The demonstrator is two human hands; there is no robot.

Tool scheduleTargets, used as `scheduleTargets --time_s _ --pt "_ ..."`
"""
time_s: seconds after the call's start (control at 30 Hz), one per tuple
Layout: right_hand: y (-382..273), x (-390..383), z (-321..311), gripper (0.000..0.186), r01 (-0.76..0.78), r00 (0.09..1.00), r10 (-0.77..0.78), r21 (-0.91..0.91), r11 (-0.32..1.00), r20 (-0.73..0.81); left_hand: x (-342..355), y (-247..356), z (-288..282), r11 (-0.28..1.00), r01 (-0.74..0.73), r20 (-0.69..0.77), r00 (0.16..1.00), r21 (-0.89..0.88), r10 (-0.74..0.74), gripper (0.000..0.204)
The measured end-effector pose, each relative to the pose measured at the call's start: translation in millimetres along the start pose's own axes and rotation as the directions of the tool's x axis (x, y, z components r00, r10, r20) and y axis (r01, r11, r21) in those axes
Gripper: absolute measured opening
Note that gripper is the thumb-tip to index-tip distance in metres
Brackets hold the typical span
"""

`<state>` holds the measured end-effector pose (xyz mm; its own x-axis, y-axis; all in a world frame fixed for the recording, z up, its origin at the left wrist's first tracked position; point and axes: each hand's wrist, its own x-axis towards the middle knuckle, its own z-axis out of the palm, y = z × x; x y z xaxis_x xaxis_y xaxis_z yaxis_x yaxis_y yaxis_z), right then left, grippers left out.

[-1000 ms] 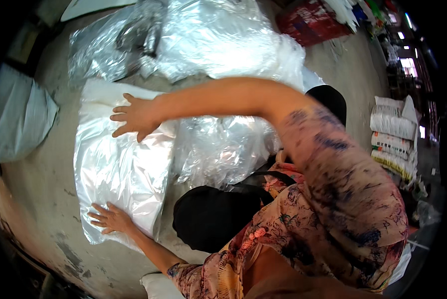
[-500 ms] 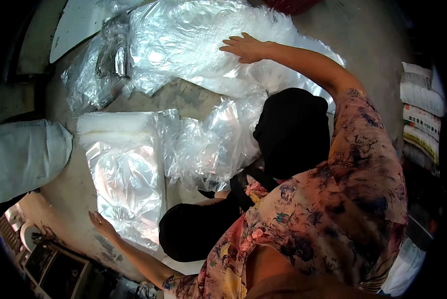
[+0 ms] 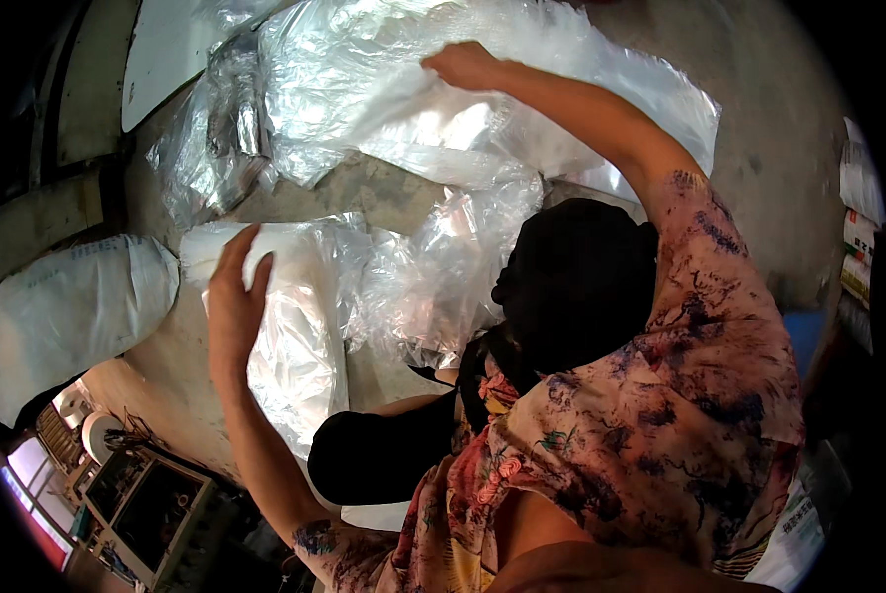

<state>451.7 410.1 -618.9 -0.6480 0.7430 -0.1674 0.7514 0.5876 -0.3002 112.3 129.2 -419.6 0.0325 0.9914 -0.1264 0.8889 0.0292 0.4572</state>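
Looks to us like a film-gathering step: the right hand (image 3: 464,65) at 12 o'clock has its fingers bunched on the clear plastic film (image 3: 359,49) spread there, while the left hand (image 3: 233,311) hangs at 9 o'clock, fingers loosely parted and holding nothing we can see, above the flat plastic stack (image 3: 299,346) toward 8 o'clock. We'd guess shifting that film calls for a firm pinch and a free second hand. As for writing, we spot blue print on the white sack (image 3: 82,321) at 9 and coloured labels on the piled bags (image 3: 860,232) at 3, no brand we can call.
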Motion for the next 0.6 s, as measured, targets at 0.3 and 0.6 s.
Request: scheduleTargets --time_s 0.3,0.6 --pt "-91.1 9.4 -108.7 0.050 0.199 0.916 0.035 0.530 0.824 -0.399 13.8 28.3 83.6 0.986 -0.146 0.255 0.953 -0.082 0.163 0.036" --pt "101.7 -138.0 -36.3 0.117 -0.722 0.654 0.714 0.077 0.688 -0.249 5.3 13.9 90.1 0.990 -0.135 0.315 0.938 -0.049 0.144 0.035"
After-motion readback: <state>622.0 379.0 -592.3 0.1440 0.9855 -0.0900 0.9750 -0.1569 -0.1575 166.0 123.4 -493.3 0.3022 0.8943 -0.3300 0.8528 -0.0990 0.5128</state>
